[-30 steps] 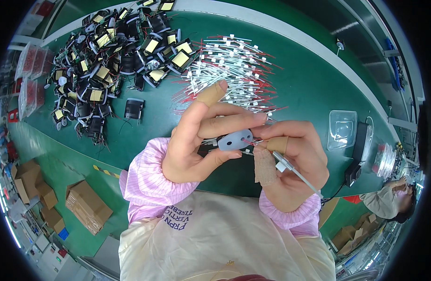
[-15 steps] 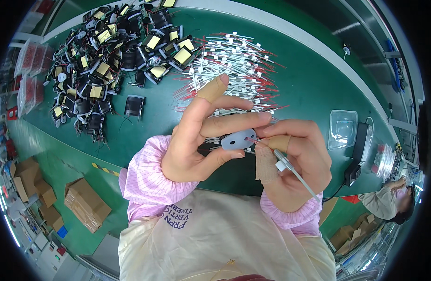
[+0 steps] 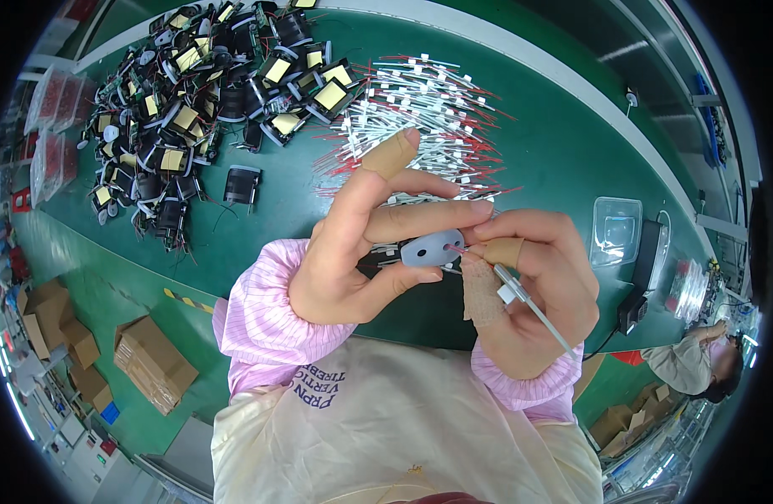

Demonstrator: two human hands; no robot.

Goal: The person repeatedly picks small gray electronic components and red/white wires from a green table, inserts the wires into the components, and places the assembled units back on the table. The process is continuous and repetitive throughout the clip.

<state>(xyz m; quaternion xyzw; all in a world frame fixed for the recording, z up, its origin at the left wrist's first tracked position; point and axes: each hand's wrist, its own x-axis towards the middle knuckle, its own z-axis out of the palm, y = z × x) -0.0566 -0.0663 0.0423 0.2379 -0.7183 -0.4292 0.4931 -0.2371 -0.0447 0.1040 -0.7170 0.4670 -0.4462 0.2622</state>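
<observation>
Between the thumb and fingers of my left hand (image 3: 340,260) is a black part with a grey-blue oval end cap (image 3: 427,251), its holes facing to the right. My right hand (image 3: 546,286), with wraps on thumb and index finger, pinches a thin grey cable (image 3: 542,317) bearing a white tag (image 3: 507,293). The cable's red wire end reaches a hole in the cap; how deep it goes I cannot tell. Most of the black part's body is hidden behind my left fingers. Beyond my hands lies a pile of similar tagged cables (image 3: 420,109) with red wire ends.
Black assemblies with yellow pads (image 3: 172,160) are heaped at the far left; a single black assembly (image 3: 242,185) lies apart. On the right are a clear plastic tray (image 3: 616,231) and a black device (image 3: 643,286). Cardboard boxes (image 3: 155,365) stand on the floor; a co-worker (image 3: 689,361) sits at right.
Both hands have shifted very slightly to the right with the capped part and the cable. Their grips look the same, and the red wire end stays at the cap's hole.
</observation>
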